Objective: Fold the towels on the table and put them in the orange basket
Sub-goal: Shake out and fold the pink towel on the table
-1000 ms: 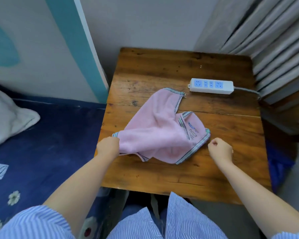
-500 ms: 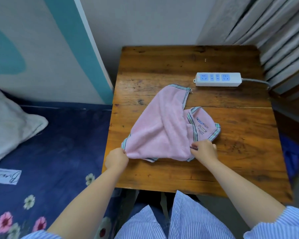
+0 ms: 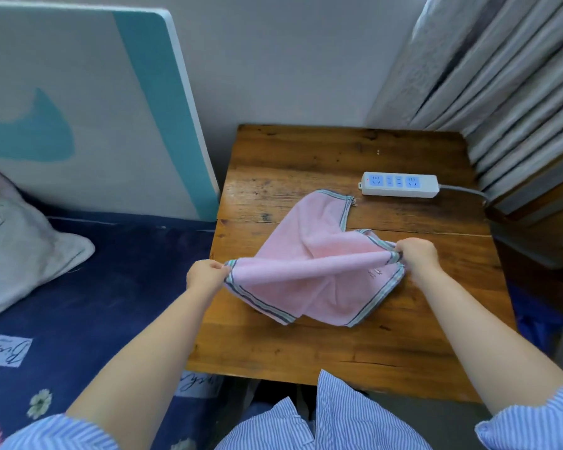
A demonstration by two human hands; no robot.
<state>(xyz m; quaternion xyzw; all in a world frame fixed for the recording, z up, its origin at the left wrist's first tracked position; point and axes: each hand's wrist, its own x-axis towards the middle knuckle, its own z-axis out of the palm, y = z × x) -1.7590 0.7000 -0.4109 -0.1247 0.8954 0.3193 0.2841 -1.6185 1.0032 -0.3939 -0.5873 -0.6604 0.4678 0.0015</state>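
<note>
— Position of the towel?

— One pink towel (image 3: 309, 271) with a grey-striped hem, on the wooden table (image 3: 322, 349), roughly at its middle. It is partly lifted: a taut fold runs between the two hands, and the rest hangs and rests on the table below. One corner lies flat toward the far side, pointing at the power strip (image 3: 399, 184) but not touching it.

— Left hand?

— The left hand (image 3: 205, 276) is at the table's left edge, fingers curled, pinching the towel's left corner at the striped hem.

— Right hand?

— The right hand (image 3: 415, 254) is over the table to the right, fingers curled round the bunched right end of the towel. Small printed marks show on the cloth just below that grip; I cannot read them.

— Surroundings?

— The power strip is white with blue sockets, lying near the far right of the table, its cable (image 3: 465, 191) running off toward the curtain (image 3: 501, 92). A bed with a dark blue flowered sheet (image 3: 95, 287) stands against the table's left side, with a pale pillow (image 3: 20, 248) on it. A white and teal board (image 3: 95, 108) leans against the wall behind the bed. The person wears a blue-striped shirt (image 3: 338, 420).

— The basket?

— Not within this view.
</note>
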